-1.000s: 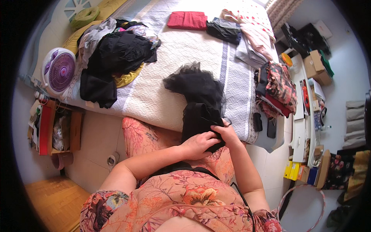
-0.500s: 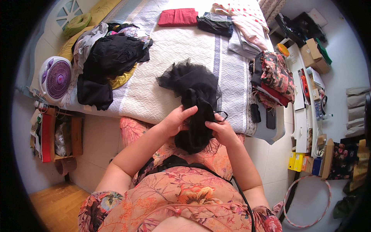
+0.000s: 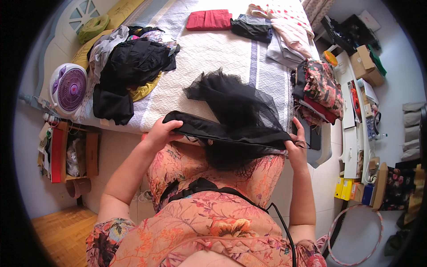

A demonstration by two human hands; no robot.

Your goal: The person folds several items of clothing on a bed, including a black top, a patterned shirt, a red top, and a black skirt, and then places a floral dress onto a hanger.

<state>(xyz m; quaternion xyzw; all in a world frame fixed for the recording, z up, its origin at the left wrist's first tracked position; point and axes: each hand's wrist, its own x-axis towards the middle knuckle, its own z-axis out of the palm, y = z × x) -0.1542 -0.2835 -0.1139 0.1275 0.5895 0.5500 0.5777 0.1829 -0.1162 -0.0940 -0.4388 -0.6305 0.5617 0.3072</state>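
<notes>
Pinching either end of a sheer black garment, left hand and right hand apparently straighten its band; smoothing it next would call for even tension.

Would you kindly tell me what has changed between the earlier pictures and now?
The left hand moved left and the right hand right, drawing the black garment, bunched before, wide between them. Both still hold it. The clothes pile, folded red cloth and fan stayed put.
</notes>
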